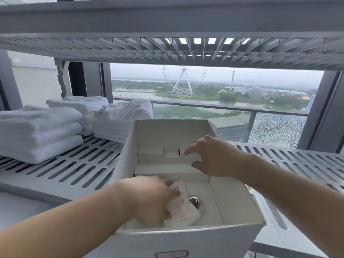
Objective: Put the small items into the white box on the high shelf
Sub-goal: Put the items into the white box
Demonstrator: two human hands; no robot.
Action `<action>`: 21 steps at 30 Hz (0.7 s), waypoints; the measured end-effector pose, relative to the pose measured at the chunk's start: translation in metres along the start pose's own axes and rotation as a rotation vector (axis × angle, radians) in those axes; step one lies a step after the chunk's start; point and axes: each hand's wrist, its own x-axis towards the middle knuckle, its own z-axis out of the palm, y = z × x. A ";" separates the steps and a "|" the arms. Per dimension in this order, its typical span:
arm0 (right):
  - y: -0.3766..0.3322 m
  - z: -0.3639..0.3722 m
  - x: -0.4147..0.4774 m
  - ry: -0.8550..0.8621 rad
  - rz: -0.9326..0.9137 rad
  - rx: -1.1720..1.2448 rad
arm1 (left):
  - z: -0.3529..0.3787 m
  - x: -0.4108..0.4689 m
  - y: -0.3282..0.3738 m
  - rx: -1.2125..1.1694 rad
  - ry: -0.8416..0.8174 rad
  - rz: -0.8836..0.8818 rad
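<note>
The open white box (167, 135) stands on the grey slatted shelf (78, 164), its front wall close to me. My left hand (149, 198) reaches into the near compartment and grips a small white packet (181, 205) with a pale pink print. A shiny round metal item (194, 201) lies on the box floor just right of the packet. My right hand (214, 157) hovers over the box's right side with fingers spread and relaxed, holding nothing. White foam inserts (167, 171) fill the far half of the box.
Stacks of folded white towels (37, 131) sit on the shelf to the left and behind the box. Another slatted shelf (167, 49) hangs close overhead. The shelf surface continues to the right (297, 164). A window with a balcony rail lies behind.
</note>
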 end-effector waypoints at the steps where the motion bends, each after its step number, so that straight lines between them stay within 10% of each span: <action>1: 0.000 0.001 0.001 0.012 0.000 0.020 | 0.000 0.002 -0.001 -0.028 0.031 0.026; 21: 0.011 0.008 0.000 0.149 0.044 0.225 | -0.004 0.029 0.013 0.155 -0.063 0.173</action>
